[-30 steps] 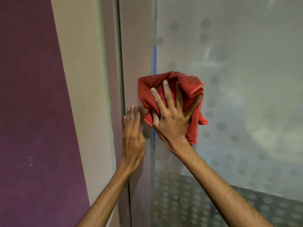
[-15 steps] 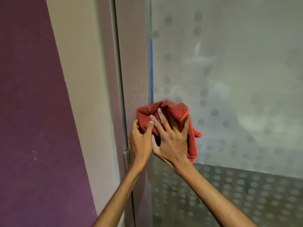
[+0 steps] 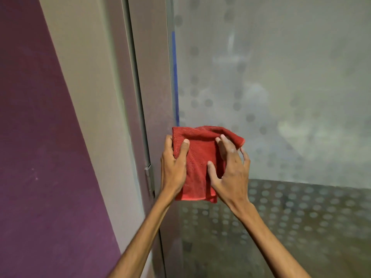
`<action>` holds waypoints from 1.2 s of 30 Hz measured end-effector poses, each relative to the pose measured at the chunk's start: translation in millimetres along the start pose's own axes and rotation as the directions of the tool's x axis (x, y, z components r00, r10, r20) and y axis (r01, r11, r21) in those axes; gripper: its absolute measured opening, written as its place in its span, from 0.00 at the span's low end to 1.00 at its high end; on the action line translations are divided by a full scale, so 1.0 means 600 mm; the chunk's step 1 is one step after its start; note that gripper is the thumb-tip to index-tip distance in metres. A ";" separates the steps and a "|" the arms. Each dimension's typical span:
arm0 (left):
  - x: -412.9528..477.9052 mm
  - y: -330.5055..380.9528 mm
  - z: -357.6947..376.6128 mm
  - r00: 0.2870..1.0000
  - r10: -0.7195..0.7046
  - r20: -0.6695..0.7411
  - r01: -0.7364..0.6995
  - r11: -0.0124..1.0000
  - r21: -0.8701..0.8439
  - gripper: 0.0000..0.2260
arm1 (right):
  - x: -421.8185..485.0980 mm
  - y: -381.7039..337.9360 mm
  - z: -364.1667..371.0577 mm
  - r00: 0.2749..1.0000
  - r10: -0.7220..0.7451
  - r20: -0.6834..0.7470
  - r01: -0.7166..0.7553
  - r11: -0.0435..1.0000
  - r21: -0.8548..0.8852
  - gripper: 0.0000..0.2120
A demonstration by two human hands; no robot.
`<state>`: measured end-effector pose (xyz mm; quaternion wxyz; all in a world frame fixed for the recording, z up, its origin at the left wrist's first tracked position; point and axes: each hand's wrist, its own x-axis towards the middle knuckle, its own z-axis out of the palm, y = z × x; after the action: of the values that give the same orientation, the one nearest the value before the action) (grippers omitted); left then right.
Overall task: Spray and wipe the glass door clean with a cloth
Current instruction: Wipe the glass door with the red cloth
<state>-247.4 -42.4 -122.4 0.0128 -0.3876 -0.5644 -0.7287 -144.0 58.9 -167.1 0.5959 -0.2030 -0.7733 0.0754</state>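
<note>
As 2 hands grip 1 cloth [image 3: 197, 163].

- Behind the glass door [image 3: 281, 77]: only pale, blurred shapes through the frosting; nothing there identifiable.
- Top, right and bottom of the glass door cut off by the picture's edges; full extent not shown.
- Most fingers of the left hand [image 3: 173, 167] tucked behind the left edge of the red cloth [image 3: 197, 167]; only thumb and back of hand showing.
- Palm of the right hand [image 3: 230, 173] turned away; fingertips partly buried in the cloth's upper fold.
- Patch of glass behind the cloth covered entirely.
- Both forearms cut off at the bottom edge.
- Small metal fitting [image 3: 148, 173] on the frame partly hidden behind the left wrist; kind unclear.
</note>
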 end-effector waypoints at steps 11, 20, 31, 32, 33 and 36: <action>-0.099 -0.058 0.061 0.958 -0.121 0.259 0.154 0.982 -0.110 0.04 | -0.176 0.077 -0.040 0.763 0.646 0.031 -0.628 0.728 0.274 0.54; -0.159 -0.072 0.154 0.832 -0.413 0.369 0.521 0.811 -0.267 0.20 | -0.203 0.109 -0.142 0.474 0.759 0.446 -0.834 0.225 0.503 0.32; -0.266 -0.093 0.277 0.823 -0.296 0.485 0.340 0.940 -0.003 0.06 | -0.254 0.194 -0.348 0.312 0.856 0.413 -0.775 -0.023 0.632 0.18; -0.279 -0.099 0.293 0.819 -0.285 0.497 0.299 0.953 0.054 0.06 | -0.261 0.204 -0.368 0.302 0.880 0.366 -0.788 0.015 0.615 0.15; -0.294 -0.103 0.308 0.822 -0.266 0.503 0.236 0.964 0.125 0.07 | -0.269 0.213 -0.389 0.297 0.900 0.321 -0.800 0.051 0.598 0.12; -0.337 -0.093 0.354 0.834 -0.190 0.518 0.031 0.953 0.301 0.07 | -0.293 0.241 -0.454 0.284 0.934 0.217 -0.838 0.131 0.530 0.12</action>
<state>-14.9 70.2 -271.6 -0.1347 -0.5380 -0.6638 -0.5017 184.2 85.0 -299.9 0.5236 -0.4445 -0.3865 0.6155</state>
